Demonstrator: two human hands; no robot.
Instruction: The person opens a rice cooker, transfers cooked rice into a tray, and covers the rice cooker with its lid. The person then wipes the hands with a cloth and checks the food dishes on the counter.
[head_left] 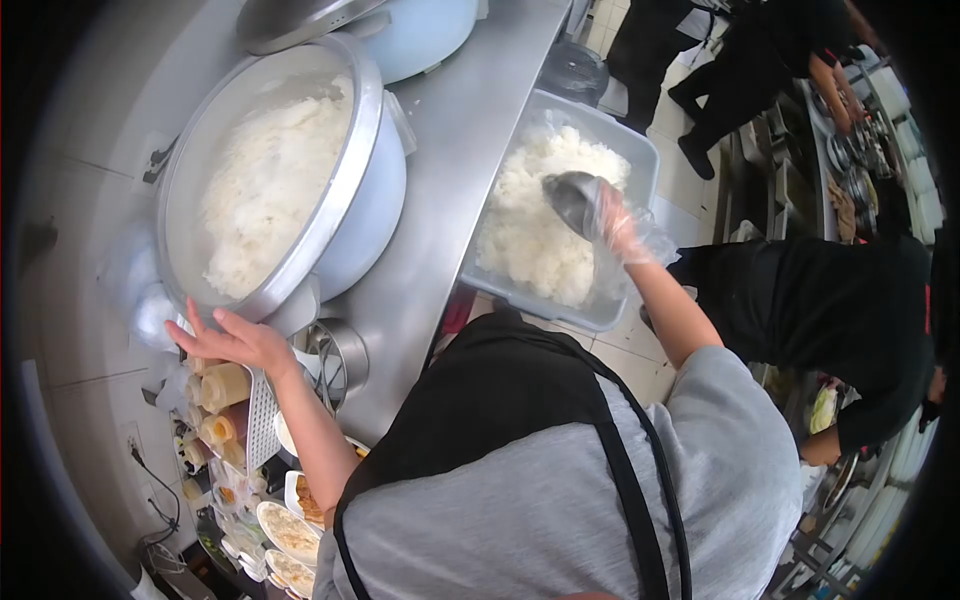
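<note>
On the left, the cooker (pixel 375 205) stands on the counter (pixel 455 150) with rice (pixel 265 190) in it; the left hand (pixel 240 342) is at its near rim. A 2nd cooker (pixel 425 38) stands beyond it, and a pot (pixel 350 362) nearer. Right of the counter, the tub (pixel 645 165) also contains rice, with the bowl (pixel 570 203) over it in the right hand (pixel 620 230). Farther right are 3 people (pixel 810 320).

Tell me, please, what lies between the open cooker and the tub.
In the head view, a strip of metal counter lies between the open cooker and the tub.
</note>
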